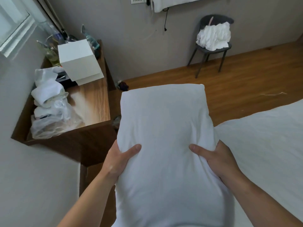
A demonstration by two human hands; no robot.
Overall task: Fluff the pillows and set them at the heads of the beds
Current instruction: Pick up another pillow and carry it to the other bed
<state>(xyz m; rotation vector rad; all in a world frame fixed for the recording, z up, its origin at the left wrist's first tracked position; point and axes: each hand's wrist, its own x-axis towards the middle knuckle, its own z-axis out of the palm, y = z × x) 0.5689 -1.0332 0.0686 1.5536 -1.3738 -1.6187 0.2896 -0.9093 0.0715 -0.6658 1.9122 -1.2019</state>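
A white pillow (pixel 165 128) fills the middle of the head view, held lengthwise in the air in front of me. My left hand (pixel 118 159) grips its left edge, thumb pressed into the top face. On the opposite edge my right hand (pixel 216 158) grips the same way. The pillow's far end points toward the floor and wall. A bed with a white sheet (pixel 265 141) lies to the right, partly under the pillow's right side.
A wooden bedside table (pixel 93 102) stands at the left with a white box (pixel 80 60), bottles, towels and plastic bags. A dark chair (pixel 213 46) with white laundry stands by the far wall. Wood floor (pixel 237 82) lies between.
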